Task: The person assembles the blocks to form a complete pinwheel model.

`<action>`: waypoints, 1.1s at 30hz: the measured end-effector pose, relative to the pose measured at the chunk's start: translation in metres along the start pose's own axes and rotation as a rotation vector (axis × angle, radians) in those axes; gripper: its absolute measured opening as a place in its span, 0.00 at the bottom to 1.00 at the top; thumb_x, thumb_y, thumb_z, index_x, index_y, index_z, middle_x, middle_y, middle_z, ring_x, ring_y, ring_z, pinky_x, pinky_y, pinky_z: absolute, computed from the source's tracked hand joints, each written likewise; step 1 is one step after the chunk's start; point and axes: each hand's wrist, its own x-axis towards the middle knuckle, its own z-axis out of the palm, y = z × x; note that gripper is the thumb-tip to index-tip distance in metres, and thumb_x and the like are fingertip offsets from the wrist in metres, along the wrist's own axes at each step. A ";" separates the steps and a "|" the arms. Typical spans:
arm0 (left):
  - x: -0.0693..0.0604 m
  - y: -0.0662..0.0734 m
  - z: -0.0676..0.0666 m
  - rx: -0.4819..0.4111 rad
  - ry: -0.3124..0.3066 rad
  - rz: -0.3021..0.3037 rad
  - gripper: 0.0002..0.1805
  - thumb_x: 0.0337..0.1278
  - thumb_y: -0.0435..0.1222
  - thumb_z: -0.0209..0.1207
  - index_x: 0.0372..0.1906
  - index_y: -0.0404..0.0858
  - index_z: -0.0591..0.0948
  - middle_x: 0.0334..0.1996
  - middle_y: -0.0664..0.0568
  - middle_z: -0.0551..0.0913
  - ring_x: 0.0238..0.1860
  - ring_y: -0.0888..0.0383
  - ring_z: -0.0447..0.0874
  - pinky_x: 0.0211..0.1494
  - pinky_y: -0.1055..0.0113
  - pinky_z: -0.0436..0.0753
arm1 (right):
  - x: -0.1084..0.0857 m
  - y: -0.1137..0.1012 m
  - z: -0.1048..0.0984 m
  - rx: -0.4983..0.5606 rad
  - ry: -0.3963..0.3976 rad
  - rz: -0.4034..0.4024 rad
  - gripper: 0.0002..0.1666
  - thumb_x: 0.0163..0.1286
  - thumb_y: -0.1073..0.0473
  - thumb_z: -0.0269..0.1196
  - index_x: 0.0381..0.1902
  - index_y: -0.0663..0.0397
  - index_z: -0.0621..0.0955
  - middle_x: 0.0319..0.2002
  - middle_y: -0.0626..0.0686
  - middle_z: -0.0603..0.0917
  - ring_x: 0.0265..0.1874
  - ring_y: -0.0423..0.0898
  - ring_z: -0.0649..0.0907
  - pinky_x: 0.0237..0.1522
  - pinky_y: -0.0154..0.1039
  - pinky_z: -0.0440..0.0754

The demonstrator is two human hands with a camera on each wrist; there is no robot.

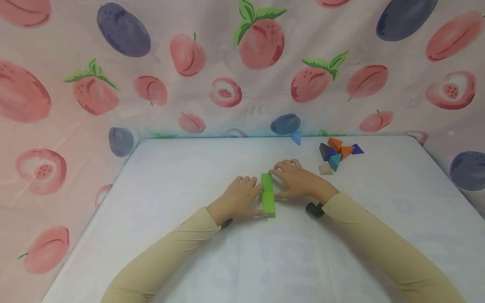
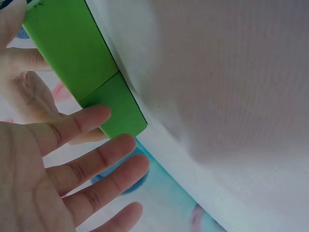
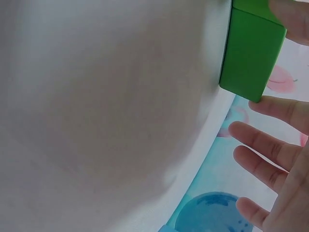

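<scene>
Two green blocks lie end to end in a line on the table, the far block (image 1: 267, 182) meeting the near block (image 1: 268, 203). On their left side is the left hand (image 1: 239, 198), its thumb at the near end and its index finger at the side around the seam. From the right, the right hand (image 1: 297, 180) touches them with its index finger at the far end and thumb by the near block. In the left wrist view the left hand (image 2: 63, 169) has its fingers spread beside the green block (image 2: 118, 104). The right wrist view shows the right hand (image 3: 285, 159) with extended fingers by the green block (image 3: 251, 53).
Toward the back right of the white table (image 1: 170, 168) lies a group of small blocks: an orange block (image 1: 346, 152), a teal block (image 1: 335, 161), a dark block (image 1: 324, 151) and others. A beige piece (image 1: 326, 169) is nearer, and a light blue piece (image 1: 297, 138) sits at the back edge.
</scene>
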 end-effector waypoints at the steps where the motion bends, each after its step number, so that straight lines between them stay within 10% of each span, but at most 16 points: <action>1: 0.000 0.000 0.000 0.001 -0.001 0.000 0.45 0.45 0.72 0.51 0.60 0.43 0.71 0.47 0.50 0.75 0.46 0.55 0.72 0.55 0.60 0.73 | 0.000 0.000 0.000 0.002 -0.002 0.000 0.44 0.55 0.38 0.66 0.64 0.53 0.69 0.58 0.56 0.73 0.62 0.56 0.68 0.66 0.60 0.58; 18: -0.007 -0.002 -0.004 0.092 0.090 0.093 0.47 0.47 0.71 0.50 0.62 0.39 0.69 0.52 0.50 0.75 0.52 0.55 0.72 0.59 0.61 0.72 | -0.013 0.008 0.004 0.020 -0.001 0.061 0.45 0.56 0.37 0.65 0.66 0.49 0.67 0.62 0.56 0.71 0.65 0.55 0.66 0.67 0.61 0.56; 33: 0.002 -0.003 -0.001 0.166 0.216 0.190 0.34 0.53 0.65 0.51 0.52 0.41 0.72 0.48 0.52 0.76 0.52 0.55 0.72 0.63 0.60 0.68 | -0.070 0.078 -0.011 -0.073 0.189 0.147 0.29 0.57 0.50 0.67 0.55 0.55 0.77 0.51 0.60 0.75 0.57 0.60 0.67 0.57 0.67 0.57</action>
